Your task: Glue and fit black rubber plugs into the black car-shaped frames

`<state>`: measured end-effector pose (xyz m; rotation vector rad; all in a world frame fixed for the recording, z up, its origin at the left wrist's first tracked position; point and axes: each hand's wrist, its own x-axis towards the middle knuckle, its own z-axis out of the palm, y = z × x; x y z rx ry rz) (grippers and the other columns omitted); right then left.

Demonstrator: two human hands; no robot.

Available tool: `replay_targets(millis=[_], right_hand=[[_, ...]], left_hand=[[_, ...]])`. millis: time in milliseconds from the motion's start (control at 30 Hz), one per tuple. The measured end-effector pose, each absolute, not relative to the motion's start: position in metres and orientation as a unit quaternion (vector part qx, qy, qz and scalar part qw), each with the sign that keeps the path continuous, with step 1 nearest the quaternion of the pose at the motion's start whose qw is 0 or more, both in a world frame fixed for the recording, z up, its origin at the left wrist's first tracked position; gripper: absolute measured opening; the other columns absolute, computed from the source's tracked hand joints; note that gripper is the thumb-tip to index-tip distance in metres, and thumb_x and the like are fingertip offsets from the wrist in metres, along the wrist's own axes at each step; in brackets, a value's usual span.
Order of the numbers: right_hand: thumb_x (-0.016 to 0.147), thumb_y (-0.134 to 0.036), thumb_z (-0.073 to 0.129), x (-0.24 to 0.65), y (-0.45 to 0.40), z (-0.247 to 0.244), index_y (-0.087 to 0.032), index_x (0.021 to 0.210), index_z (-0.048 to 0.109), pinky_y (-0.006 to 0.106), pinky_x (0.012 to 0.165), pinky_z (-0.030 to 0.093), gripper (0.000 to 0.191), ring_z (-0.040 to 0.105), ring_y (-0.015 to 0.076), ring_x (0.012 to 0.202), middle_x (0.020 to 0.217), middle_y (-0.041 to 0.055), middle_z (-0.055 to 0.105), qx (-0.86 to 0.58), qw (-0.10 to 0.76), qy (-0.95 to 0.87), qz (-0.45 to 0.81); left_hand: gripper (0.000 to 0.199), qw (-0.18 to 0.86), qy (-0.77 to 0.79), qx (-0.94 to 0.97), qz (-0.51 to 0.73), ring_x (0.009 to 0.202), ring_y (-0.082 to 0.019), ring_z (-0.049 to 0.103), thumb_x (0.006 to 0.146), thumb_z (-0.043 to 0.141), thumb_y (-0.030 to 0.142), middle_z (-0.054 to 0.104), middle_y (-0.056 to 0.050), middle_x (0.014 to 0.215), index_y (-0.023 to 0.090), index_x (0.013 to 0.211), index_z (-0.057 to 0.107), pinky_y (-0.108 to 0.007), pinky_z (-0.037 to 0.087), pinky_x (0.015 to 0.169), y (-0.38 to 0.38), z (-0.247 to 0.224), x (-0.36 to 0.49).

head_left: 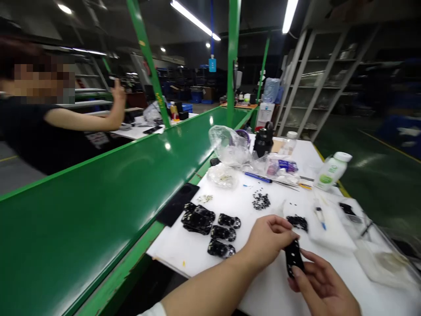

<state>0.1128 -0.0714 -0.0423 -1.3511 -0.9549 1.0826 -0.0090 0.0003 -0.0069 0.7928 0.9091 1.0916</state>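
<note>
One small, glossy black plastic part sits between both hands: the left hand curls loosely with fingertips pinching its top end, and the right hand cradles its lower end in half-open fingers. Just left of the left hand lie three matching parts and a stacked clump on the white table. Beyond the hands lie two heaps of tiny black pieces.
</note>
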Motion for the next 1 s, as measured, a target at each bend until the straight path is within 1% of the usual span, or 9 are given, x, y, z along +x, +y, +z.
replay_targets(millis=[67, 167, 300, 400, 467, 633, 833, 1000], right_hand=[[0.062, -0.048, 0.084, 0.117, -0.071, -0.042, -0.015, 0.104, 0.062, 0.03, 0.059, 0.061, 0.057, 0.069, 0.024, 0.068, 0.081, 0.008, 0.07, -0.561, 0.547, -0.413, 0.464], [0.073, -0.047, 0.077, 0.117, -0.072, -0.042, -0.016, 0.107, 0.061, 0.03, 0.062, 0.061, 0.049, 0.068, 0.0213, 0.071, 0.088, 0.009, 0.069, -0.55, 0.546, -0.431, 0.462], [0.081, -0.049, 0.069, 0.113, -0.07, -0.04, -0.016, 0.106, 0.062, 0.028, 0.061, 0.059, 0.042, 0.064, 0.0172, 0.067, 0.088, 0.0079, 0.067, -0.562, 0.54, -0.431, 0.456], [0.083, -0.048, 0.067, 0.112, -0.069, -0.038, -0.017, 0.106, 0.062, 0.028, 0.061, 0.058, 0.039, 0.062, 0.0162, 0.066, 0.087, 0.0067, 0.067, -0.563, 0.536, -0.429, 0.46], [0.084, -0.048, 0.066, 0.111, -0.068, -0.037, -0.017, 0.106, 0.062, 0.028, 0.06, 0.057, 0.038, 0.061, 0.0159, 0.066, 0.086, 0.0061, 0.066, -0.558, 0.537, -0.428, 0.466], [0.085, -0.047, 0.065, 0.111, -0.068, -0.034, -0.017, 0.105, 0.063, 0.027, 0.059, 0.057, 0.036, 0.06, 0.0148, 0.064, 0.079, 0.0026, 0.06, -0.55, 0.543, -0.43, 0.466], [0.085, -0.047, 0.064, 0.112, -0.068, -0.032, -0.016, 0.105, 0.064, 0.026, 0.057, 0.058, 0.036, 0.06, 0.0137, 0.063, 0.081, 0.0035, 0.061, -0.545, 0.543, -0.427, 0.475], [0.086, -0.046, 0.064, 0.113, -0.069, -0.028, -0.015, 0.107, 0.065, 0.027, 0.058, 0.058, 0.037, 0.058, 0.0139, 0.063, 0.078, 0.0034, 0.061, -0.543, 0.537, -0.431, 0.48]], left_hand=[[0.023, 0.661, 0.429, 0.386, 0.481, 0.06, -0.012, 0.06, 0.062, 0.078, 0.021, 0.067, -0.002, 0.064, 0.013, 0.078, 0.064, -0.025, 0.046, 0.062, 0.002, -0.004, -0.01], [0.019, 0.644, 0.443, 0.413, 0.467, 0.06, -0.012, 0.06, 0.067, 0.076, 0.021, 0.065, 0.0, 0.063, 0.014, 0.079, 0.063, -0.024, 0.047, 0.062, 0.004, 0.001, -0.012], [0.02, 0.644, 0.449, 0.433, 0.443, 0.065, -0.015, 0.063, 0.07, 0.075, 0.024, 0.069, -0.003, 0.07, 0.014, 0.082, 0.062, -0.026, 0.049, 0.062, 0.006, 0.006, -0.015], [0.021, 0.646, 0.447, 0.443, 0.433, 0.069, -0.017, 0.065, 0.071, 0.074, 0.026, 0.073, -0.007, 0.079, 0.015, 0.084, 0.062, -0.028, 0.05, 0.065, 0.006, 0.007, -0.016], [0.022, 0.645, 0.446, 0.448, 0.429, 0.07, -0.017, 0.065, 0.071, 0.074, 0.027, 0.074, -0.009, 0.081, 0.015, 0.085, 0.062, -0.029, 0.051, 0.065, 0.007, 0.006, -0.016], [0.021, 0.646, 0.444, 0.45, 0.426, 0.071, -0.017, 0.065, 0.071, 0.074, 0.026, 0.074, -0.009, 0.082, 0.015, 0.085, 0.062, -0.028, 0.051, 0.064, 0.01, 0.0, -0.018], [0.02, 0.668, 0.436, 0.43, 0.423, 0.069, -0.017, 0.066, 0.073, 0.072, 0.029, 0.074, -0.009, 0.083, 0.014, 0.085, 0.065, -0.028, 0.053, 0.061, 0.012, -0.003, -0.02], [0.021, 0.658, 0.463, 0.427, 0.413, 0.064, -0.016, 0.064, 0.072, 0.073, 0.032, 0.073, -0.008, 0.078, 0.014, 0.078, 0.064, -0.024, 0.05, 0.055, 0.012, -0.001, -0.02]])
